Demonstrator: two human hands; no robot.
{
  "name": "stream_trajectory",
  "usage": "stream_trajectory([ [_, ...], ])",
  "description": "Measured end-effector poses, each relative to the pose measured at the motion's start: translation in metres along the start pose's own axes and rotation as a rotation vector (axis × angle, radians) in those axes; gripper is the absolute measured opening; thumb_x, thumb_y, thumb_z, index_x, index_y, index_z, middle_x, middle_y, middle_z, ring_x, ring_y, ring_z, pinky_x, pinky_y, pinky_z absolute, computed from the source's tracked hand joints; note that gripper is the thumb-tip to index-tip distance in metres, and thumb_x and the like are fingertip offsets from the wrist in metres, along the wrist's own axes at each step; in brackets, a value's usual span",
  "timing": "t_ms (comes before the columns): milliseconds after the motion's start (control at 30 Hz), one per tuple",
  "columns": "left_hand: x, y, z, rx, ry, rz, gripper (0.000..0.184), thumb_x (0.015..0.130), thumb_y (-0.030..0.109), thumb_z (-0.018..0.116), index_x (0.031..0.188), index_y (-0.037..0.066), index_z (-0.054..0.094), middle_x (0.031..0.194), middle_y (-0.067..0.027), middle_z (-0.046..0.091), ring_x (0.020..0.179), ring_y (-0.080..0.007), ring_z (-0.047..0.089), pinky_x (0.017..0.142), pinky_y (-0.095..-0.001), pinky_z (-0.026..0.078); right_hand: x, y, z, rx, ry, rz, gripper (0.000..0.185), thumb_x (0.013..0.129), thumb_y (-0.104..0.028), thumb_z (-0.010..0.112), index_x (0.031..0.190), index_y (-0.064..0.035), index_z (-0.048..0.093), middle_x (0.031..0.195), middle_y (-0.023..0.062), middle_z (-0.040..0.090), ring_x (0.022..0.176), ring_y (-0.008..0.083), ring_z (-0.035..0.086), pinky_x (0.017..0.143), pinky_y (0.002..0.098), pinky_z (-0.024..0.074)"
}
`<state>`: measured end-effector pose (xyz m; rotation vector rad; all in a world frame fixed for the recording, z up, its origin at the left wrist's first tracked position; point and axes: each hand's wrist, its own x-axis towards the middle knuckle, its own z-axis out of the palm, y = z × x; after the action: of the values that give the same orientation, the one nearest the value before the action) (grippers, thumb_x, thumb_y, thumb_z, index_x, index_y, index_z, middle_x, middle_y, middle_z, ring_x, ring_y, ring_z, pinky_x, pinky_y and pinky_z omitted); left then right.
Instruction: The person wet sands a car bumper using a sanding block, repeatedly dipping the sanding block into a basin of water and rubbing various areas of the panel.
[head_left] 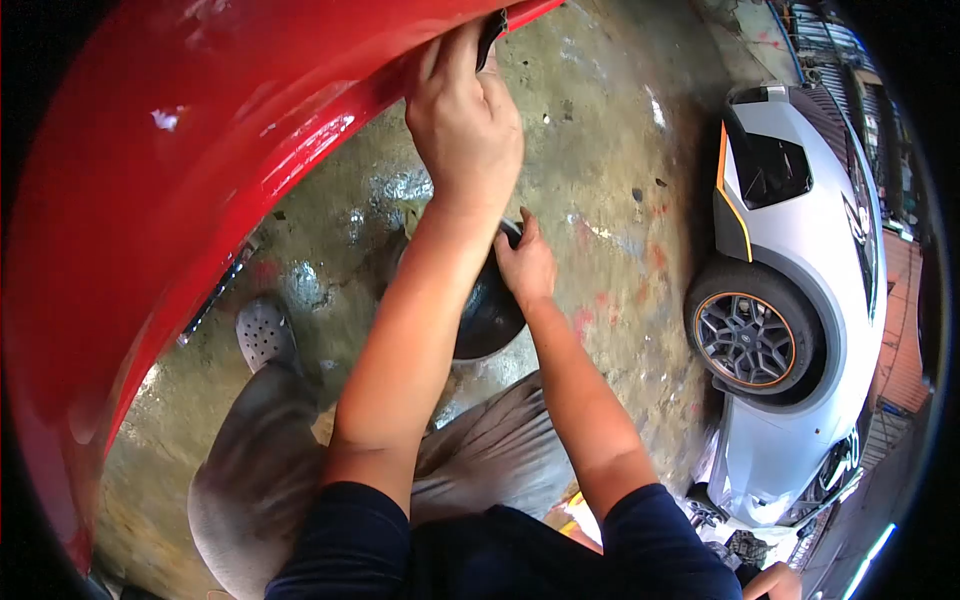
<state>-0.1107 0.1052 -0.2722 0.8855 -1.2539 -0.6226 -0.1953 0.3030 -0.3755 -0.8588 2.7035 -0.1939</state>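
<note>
My left hand (465, 115) is raised to the lower edge of a glossy red car panel (200, 130). Its fingers are closed round a thin black piece (490, 38) at that edge; the fingertips are partly hidden. Lower down, my right hand (527, 262) grips the rim of a dark round bucket (488, 320), thumb and fingers on either side of the rim. My left forearm covers part of the bucket, and its contents are hard to make out.
A silver car (790, 220) with an orange-ringed wheel (745, 340) stands on the right. The concrete floor (610, 130) is wet and stained. My grey clog (265, 335) is at lower left. Another person's hand (775, 580) shows at bottom right.
</note>
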Motion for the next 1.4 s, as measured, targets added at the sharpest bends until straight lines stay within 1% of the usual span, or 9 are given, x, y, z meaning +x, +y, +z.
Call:
stream_trajectory([
  [533,-0.004,-0.004,0.004,0.019,0.033,-0.005,0.028,0.097,0.006,0.061,0.124,0.002,0.069,0.119,-0.0197,0.071,0.111,-0.0397,0.066,0.098,-0.0452,0.050,0.002,-0.007,-0.004,0.008,0.010,0.002,0.068,0.092,-0.039,0.066,0.147,-0.0051,0.048,0.131,0.0211,0.066,0.119,0.0385,0.065,0.101,0.0461,0.0518],
  [567,0.004,0.005,0.010,-0.077,-0.016,-0.017,0.049,0.083,-0.004,0.056,0.130,0.003,0.066,0.130,-0.0185,0.066,0.122,-0.0403,0.059,0.108,-0.0487,0.043,0.003,-0.006,-0.003,0.007,0.010,0.008,0.067,0.092,-0.039,0.066,0.147,-0.0050,0.049,0.131,0.0211,0.066,0.119,0.0385,0.065,0.101,0.0461,0.0518],
  [767,-0.011,-0.019,0.002,-0.037,-0.039,-0.024,0.046,0.085,-0.004,0.055,0.128,0.004,0.067,0.130,-0.0197,0.066,0.124,-0.0407,0.058,0.106,-0.0481,0.044,0.005,-0.006,-0.004,-0.011,-0.005,-0.005,0.068,0.092,-0.040,0.067,0.147,-0.0053,0.049,0.132,0.0213,0.066,0.120,0.0376,0.065,0.101,0.0462,0.0518],
  [933,0.016,0.016,0.013,-0.137,0.015,-0.020,0.042,0.087,-0.003,0.055,0.127,0.004,0.067,0.127,-0.0191,0.067,0.120,-0.0412,0.060,0.105,-0.0463,0.045,0.005,-0.003,0.000,0.013,0.010,-0.007,0.068,0.091,-0.040,0.068,0.147,-0.0051,0.049,0.132,0.0215,0.066,0.119,0.0380,0.065,0.101,0.0464,0.0519],
  [1000,0.005,-0.009,0.006,0.014,-0.210,0.010,0.050,0.097,0.017,0.062,0.143,-0.001,0.053,0.142,-0.0267,0.049,0.126,-0.0415,0.050,0.106,-0.0471,0.039,0.005,-0.001,-0.001,0.026,-0.001,-0.013,0.068,0.091,-0.040,0.068,0.147,-0.0051,0.049,0.132,0.0217,0.066,0.120,0.0383,0.065,0.101,0.0463,0.0519],
  [1067,0.002,-0.014,0.004,0.008,-0.041,0.093,0.042,0.088,-0.003,0.054,0.128,0.004,0.067,0.127,-0.0190,0.067,0.119,-0.0411,0.061,0.104,-0.0454,0.046,0.010,-0.004,-0.003,0.051,0.007,-0.032,0.068,0.091,-0.039,0.068,0.146,-0.0046,0.049,0.133,0.0222,0.065,0.119,0.0393,0.065,0.101,0.0469,0.0518],
  [1100,-0.002,-0.010,-0.004,0.020,-0.093,0.017,0.031,0.098,0.005,0.057,0.127,0.000,0.067,0.124,-0.0198,0.069,0.117,-0.0384,0.064,0.101,-0.0442,0.049,0.006,-0.002,-0.002,0.067,0.008,-0.027,0.068,0.091,-0.039,0.069,0.146,-0.0043,0.049,0.133,0.0225,0.065,0.118,0.0397,0.065,0.101,0.0471,0.0518],
  [1267,-0.054,0.018,-0.056,0.094,-0.610,-0.200,0.029,0.102,0.014,0.053,0.124,0.001,0.069,0.122,-0.0216,0.069,0.116,-0.0403,0.064,0.102,-0.0454,0.049,0.009,0.020,0.014,0.169,0.070,-0.132,0.069,0.087,-0.034,0.068,0.146,-0.0035,0.049,0.139,0.0230,0.060,0.116,0.0401,0.066,0.100,0.0473,0.0525],
  [1400,-0.086,-0.001,-0.076,0.373,-1.796,-0.394,0.032,0.102,0.021,0.052,0.121,0.000,0.067,0.120,-0.0267,0.068,0.116,-0.0417,0.064,0.100,-0.0477,0.049,0.005,0.020,0.000,0.364,0.027,-0.130,0.069,0.083,-0.026,0.064,0.147,-0.0028,0.050,0.143,0.0218,0.057,0.122,0.0384,0.062,0.103,0.0453,0.0502],
])
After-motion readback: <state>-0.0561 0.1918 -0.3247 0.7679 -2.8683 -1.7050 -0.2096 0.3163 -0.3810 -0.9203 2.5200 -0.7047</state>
